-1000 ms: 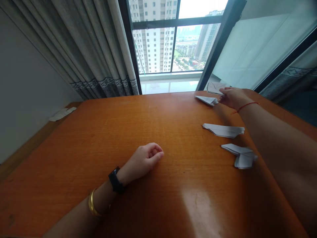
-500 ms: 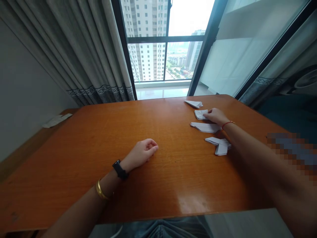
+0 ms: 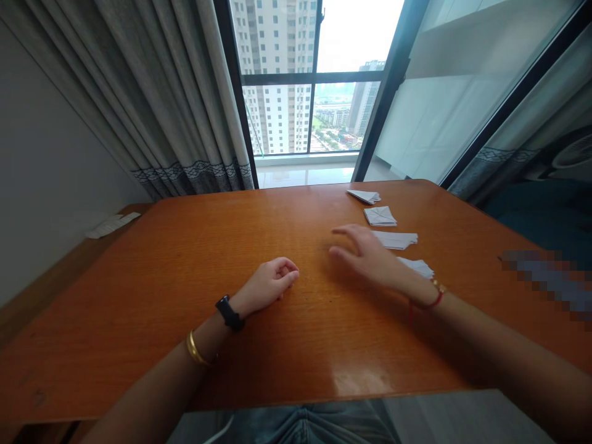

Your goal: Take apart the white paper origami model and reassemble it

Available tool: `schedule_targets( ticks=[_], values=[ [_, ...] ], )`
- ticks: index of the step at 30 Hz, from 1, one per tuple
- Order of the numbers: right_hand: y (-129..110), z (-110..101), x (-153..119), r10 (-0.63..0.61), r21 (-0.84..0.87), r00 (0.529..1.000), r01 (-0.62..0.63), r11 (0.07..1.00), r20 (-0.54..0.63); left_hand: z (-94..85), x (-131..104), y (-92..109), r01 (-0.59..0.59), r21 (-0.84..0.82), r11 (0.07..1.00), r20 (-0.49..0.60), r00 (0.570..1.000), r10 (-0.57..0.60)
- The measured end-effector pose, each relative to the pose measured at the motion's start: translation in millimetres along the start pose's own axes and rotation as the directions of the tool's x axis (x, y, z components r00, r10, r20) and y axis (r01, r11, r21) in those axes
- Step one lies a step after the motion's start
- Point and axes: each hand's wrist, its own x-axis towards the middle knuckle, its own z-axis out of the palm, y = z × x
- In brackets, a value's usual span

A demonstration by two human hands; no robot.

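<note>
My left hand (image 3: 271, 280) rests on the wooden table (image 3: 194, 246) with its fingers loosely curled in and nothing visible in them. My right hand (image 3: 365, 256) hovers over the table, thumb and fingers spread, holding nothing and slightly smeared by motion. Beneath and behind it lie a long folded white paper (image 3: 400, 240) and a nearer folded paper piece (image 3: 420, 267), both partly hidden by the hand. Farther back, a square folded paper (image 3: 380, 216) lies flat, and beyond that sits a pointed folded paper (image 3: 363, 196) near the far edge.
A pale strip of paper (image 3: 113, 225) lies on a ledge left of the table. Grey curtains (image 3: 185, 111) and a glass window (image 3: 335, 114) stand past the far edge. A blurred-out patch (image 3: 550, 277) covers something at the right edge.
My right hand has let go of the square folded paper and moved left and toward me, its fingers opening. The square paper now lies free on the table. My left hand stays put.
</note>
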Motion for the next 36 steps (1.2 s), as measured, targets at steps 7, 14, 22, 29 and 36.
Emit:
schedule_targets(
  ticks=[7,14,22,29,36],
  values=[
    [-66.3,52.0,-46.8,-0.343,0.345,0.91,0.252,0.904,0.234,-6.3,-13.2,4.1,-0.441,0.28,0.853,0.067,0.895,0.441],
    [-55.0,62.5,-52.6,-0.382,0.47,0.893,0.239,0.85,0.236,13.9,-20.2,11.2,-0.495,0.277,0.824,0.333,0.853,0.401],
    [-58.7,64.2,-51.5,-0.373,0.453,0.887,0.224,0.863,0.272,15.0,-18.5,7.9,-0.441,0.287,0.85,0.33,0.879,0.345],
    [-58.0,65.8,-51.2,-0.366,0.455,0.886,0.211,0.865,0.285,14.7,-18.8,6.8,-0.429,0.294,0.854,0.329,0.884,0.331],
    [-57.1,66.0,-51.0,-0.358,0.456,0.885,0.198,0.868,0.298,14.0,-18.4,6.1,-0.431,0.31,0.848,0.339,0.883,0.324]
  ],
)
